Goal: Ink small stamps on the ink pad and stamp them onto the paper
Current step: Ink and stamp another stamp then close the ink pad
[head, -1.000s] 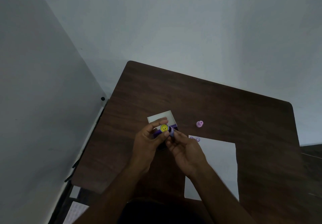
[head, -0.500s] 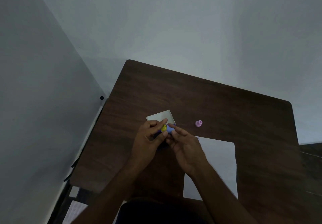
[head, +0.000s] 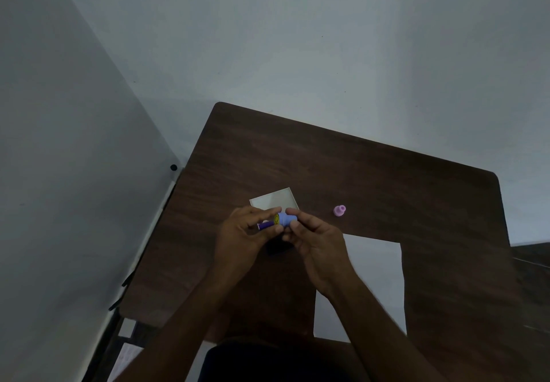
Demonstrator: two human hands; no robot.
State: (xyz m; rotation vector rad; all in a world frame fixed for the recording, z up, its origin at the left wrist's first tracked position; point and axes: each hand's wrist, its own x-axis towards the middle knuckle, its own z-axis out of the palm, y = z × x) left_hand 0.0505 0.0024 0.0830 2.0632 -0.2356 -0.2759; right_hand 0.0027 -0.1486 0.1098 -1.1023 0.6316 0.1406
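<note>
Both hands meet over the near-left part of the dark wooden table (head: 372,173) and share one small blue stamp (head: 287,219). The right hand (head: 315,237) pinches its narrow end between thumb and forefinger; the left hand (head: 244,233) has its fingers curled round the wide end, where a yellow round face (head: 276,219) shows tilted toward the left. The stamp lies on its side in this double grip — lifted off the table, not touching paper or pad.

Just under the left fingertips a strip of purple (head: 265,225) peeks out; it seems to belong to the ink pad, though the hands hide most of it. Directly beyond the grip lies a pale square lid (head: 275,200), flat on the wood, its near edge covered by the left fingers.

To the right of the grip, and a little farther from the person, a pink stamp (head: 339,211) stands by itself — well apart from both hands. The white paper (head: 378,280) lies to the right of the grip and nearer the person, partly under the right wrist and forearm. Any prints on it are hidden.

Grey walls (head: 268,39) rise behind the table.
</note>
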